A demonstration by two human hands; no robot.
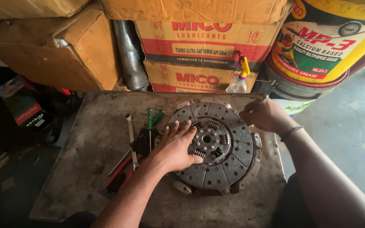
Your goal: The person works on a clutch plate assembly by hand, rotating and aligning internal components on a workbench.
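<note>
A round grey clutch disc (227, 145) with coil springs around its hub lies on top of a metal pressure plate (256, 162) on a worn grey work table (89, 139). My left hand (175, 145) rests flat on the disc's left side, fingers spread toward the hub. My right hand (263, 114) grips the upper right rim of the disc and plate, fingers curled over the edge.
Left of the disc lie a wrench (131, 139), green-handled screwdrivers (153, 120) and red-handled tools (121, 173). Cardboard boxes (199, 46), a yellow grease drum (324, 40), a spray bottle (241, 78) and a metal pipe (131, 59) crowd the far side. Bare concrete floor (351, 126) lies to the right.
</note>
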